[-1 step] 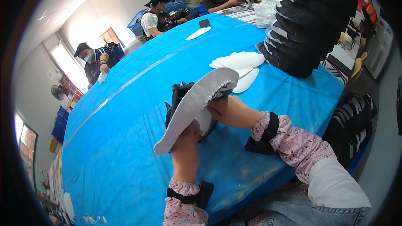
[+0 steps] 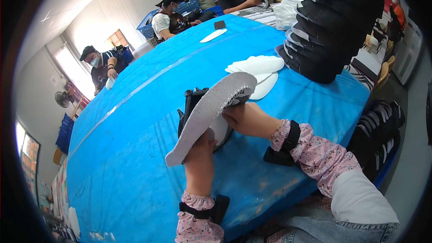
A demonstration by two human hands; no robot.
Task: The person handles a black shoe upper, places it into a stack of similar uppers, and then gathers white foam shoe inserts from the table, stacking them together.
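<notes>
While white insoles (image 2: 257, 66) are piled farther off, a grey-bottomed shoe upper (image 2: 208, 111) is tilted. It is gripped by the left hand (image 2: 200, 151) and right hand (image 2: 246, 119).

Between my left hand (image 2: 200, 150) and right hand (image 2: 242, 119), a shoe upper (image 2: 208, 114) is held above the near part of the table (image 2: 135, 162). Just behind it on the tabletop lies a pile of insoles (image 2: 258, 65), with a tall stack of shoe uppers (image 2: 333, 40) to the pile's right; farther back, a lone insole (image 2: 213, 36) lies just in front of a phone (image 2: 219, 24). Three co-workers (image 2: 175, 20) are along or beyond the far side, and more uppers (image 2: 378, 130) sit below the right edge.
</notes>
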